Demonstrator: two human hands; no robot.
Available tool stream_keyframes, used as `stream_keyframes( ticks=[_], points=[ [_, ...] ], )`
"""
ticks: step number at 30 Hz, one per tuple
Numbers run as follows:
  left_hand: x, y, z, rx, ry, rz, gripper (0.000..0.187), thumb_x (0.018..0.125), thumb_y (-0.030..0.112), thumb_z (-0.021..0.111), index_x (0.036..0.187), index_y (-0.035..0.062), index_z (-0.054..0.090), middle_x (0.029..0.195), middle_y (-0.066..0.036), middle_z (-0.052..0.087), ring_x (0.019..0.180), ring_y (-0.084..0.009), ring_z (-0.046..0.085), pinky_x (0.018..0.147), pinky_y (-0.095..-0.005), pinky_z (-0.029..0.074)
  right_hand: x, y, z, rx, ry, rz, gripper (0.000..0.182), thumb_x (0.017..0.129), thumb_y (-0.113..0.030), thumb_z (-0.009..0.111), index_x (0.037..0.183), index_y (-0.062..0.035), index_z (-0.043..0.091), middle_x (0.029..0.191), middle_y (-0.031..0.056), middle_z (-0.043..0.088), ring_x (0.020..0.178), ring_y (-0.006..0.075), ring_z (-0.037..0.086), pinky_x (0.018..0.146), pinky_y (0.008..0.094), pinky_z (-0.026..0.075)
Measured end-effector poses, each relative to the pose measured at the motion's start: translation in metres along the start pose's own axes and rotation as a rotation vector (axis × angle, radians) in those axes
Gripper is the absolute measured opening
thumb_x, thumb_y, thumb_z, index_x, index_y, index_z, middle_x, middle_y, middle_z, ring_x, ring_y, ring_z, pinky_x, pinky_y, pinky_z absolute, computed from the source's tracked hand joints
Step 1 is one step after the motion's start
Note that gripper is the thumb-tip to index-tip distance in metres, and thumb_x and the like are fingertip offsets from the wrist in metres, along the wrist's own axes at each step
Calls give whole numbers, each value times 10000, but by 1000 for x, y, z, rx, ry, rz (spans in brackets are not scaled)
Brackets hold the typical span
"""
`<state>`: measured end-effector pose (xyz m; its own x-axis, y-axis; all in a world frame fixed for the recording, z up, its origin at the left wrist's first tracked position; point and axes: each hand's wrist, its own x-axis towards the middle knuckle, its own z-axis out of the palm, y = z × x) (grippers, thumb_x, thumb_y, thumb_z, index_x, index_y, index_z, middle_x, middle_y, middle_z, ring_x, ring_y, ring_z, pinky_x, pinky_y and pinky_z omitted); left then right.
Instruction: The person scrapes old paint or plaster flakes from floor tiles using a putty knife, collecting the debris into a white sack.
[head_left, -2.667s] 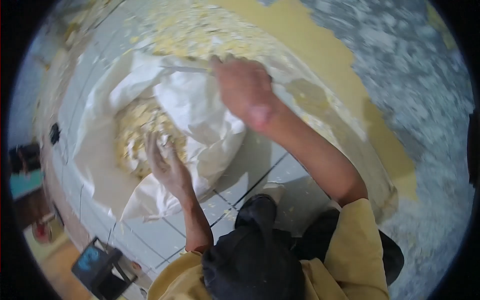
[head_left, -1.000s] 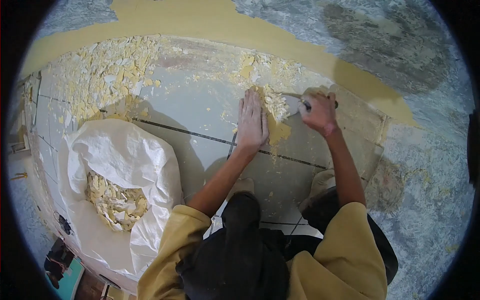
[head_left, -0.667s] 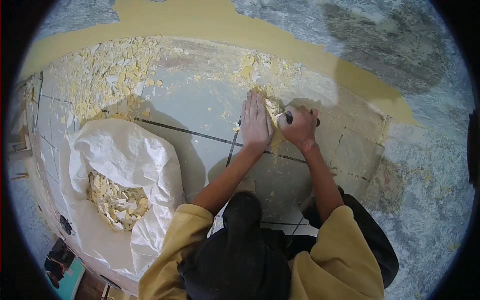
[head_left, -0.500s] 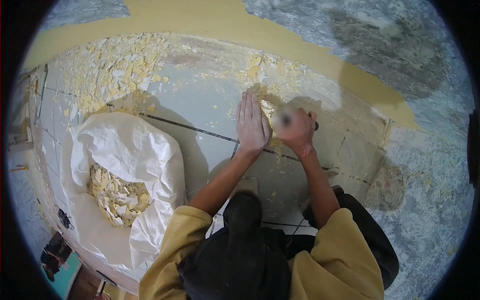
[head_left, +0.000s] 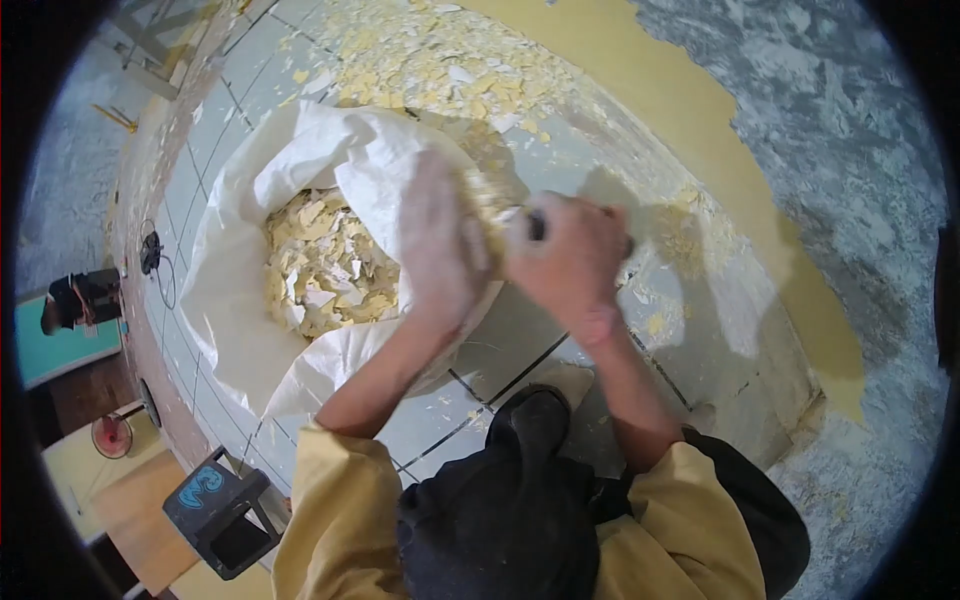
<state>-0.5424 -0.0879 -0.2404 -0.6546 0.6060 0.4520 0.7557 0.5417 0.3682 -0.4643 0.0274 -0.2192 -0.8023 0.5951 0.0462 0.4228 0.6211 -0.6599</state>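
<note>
My right hand (head_left: 568,262) is closed round a dark-handled tool (head_left: 537,224) that looks like a scraper; motion blur and my fingers hide most of it. My left hand (head_left: 440,240) is held flat with fingers stretched out, blurred, over the right rim of a white woven sack (head_left: 232,300). Between the two hands is a smeared bunch of pale yellow paint flakes (head_left: 487,200). The sack stands open on the tiles, its rim rolled down, with yellow and white paint chips (head_left: 330,262) inside.
More scraped chips (head_left: 460,75) lie on the tiled floor along the partly stripped wall (head_left: 690,90). At lower left are a black stool (head_left: 225,510), a red fan (head_left: 112,437) and a cable (head_left: 165,265). Another person (head_left: 80,300) is far off at the left.
Both hands have lifted off the floor by the wall and moved left to the sack, with flakes between them. The view has turned left, bringing the stool and fan into sight.
</note>
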Motion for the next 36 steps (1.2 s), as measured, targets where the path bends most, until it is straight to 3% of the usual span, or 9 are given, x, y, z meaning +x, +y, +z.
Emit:
stream_keyframes(
  ticks=[4, 8, 13, 16, 18, 20, 23, 32, 36],
  points=[
    [-38, -91, -66, 193, 88, -30, 535, 792, -30, 485, 1315, -84, 386, 1350, -279, 399, 1265, -415, 376, 1067, -441, 288, -12, -79, 59, 113, -210, -254, 190, 719, -204, 566, 799, -37, 607, 840, 160, 633, 761, 319, 611, 771, 493, 378],
    [-100, -166, -95, 196, -26, -260, 469, 912, 108, 390, 1345, -69, 353, 1402, -263, 332, 1319, -392, 296, 1094, -430, 230, -32, -107, 156, -264, -220, -539, 134, 752, -130, 561, 849, -51, 608, 885, 115, 588, 771, 265, 612, 790, 478, 416],
    [-89, -109, -81, 11, 190, -350, 448, 929, 155, 438, 1331, -41, 402, 1392, -225, 376, 1304, -344, 345, 1070, -410, 265, -25, -44, 104, -160, -77, -318, 207, 759, -99, 550, 952, -36, 593, 867, 94, 594, 779, 235, 619, 654, 351, 492],
    [-64, -52, -26, -330, 221, -377, 402, 919, 124, 464, 1291, -28, 461, 1340, -199, 451, 1265, -312, 398, 1054, -391, 292, -26, 40, 38, -43, -209, 3, 324, 803, -119, 531, 1118, -64, 579, 917, 181, 623, 851, 349, 616, 761, 431, 486],
    [-43, 0, 17, -609, 75, -491, 370, 904, 94, 489, 1257, -18, 499, 1287, -171, 510, 1227, -285, 440, 1040, -379, 310, -41, 94, -21, 94, -239, 231, 313, 808, -196, 613, 1088, -58, 603, 997, 177, 637, 876, 344, 611, 780, 384, 479],
    [-27, 47, 61, -764, -198, -430, 370, 896, 120, 502, 1237, -23, 514, 1251, -181, 538, 1198, -299, 474, 1032, -370, 321, -74, 159, -64, 205, -250, 468, 186, 794, -176, 556, 908, -51, 633, 799, 159, 644, 733, 317, 615, 687, 376, 473],
    [-22, 87, 135, -802, -498, -111, 405, 896, 183, 494, 1232, -42, 505, 1289, -253, 480, 1237, -379, 428, 1044, -399, 315, -135, 217, -118, 44, -392, 647, 227, 826, -225, 548, 832, -13, 631, 686, 116, 612, 643, 197, 569, 646, 347, 467],
    [32, 139, 265, -865, -377, 186, 361, 856, 99, 507, 1188, -43, 523, 1221, -262, 516, 1175, -386, 477, 1005, -407, 368, -293, 180, -53, 687, -240, 1373, 306, 878, -212, 504, 1033, 48, 550, 796, 114, 608, 618, 184, 586, 608, 325, 479],
    [41, 135, 277, -724, -350, 182, 329, 833, 54, 495, 1142, -50, 541, 1161, -248, 550, 1133, -382, 507, 970, -418, 396, -337, 180, 3, 701, -49, 1357, 292, 886, -214, 493, 998, 48, 554, 781, 108, 601, 594, 180, 571, 579, 322, 469]
  ],
)
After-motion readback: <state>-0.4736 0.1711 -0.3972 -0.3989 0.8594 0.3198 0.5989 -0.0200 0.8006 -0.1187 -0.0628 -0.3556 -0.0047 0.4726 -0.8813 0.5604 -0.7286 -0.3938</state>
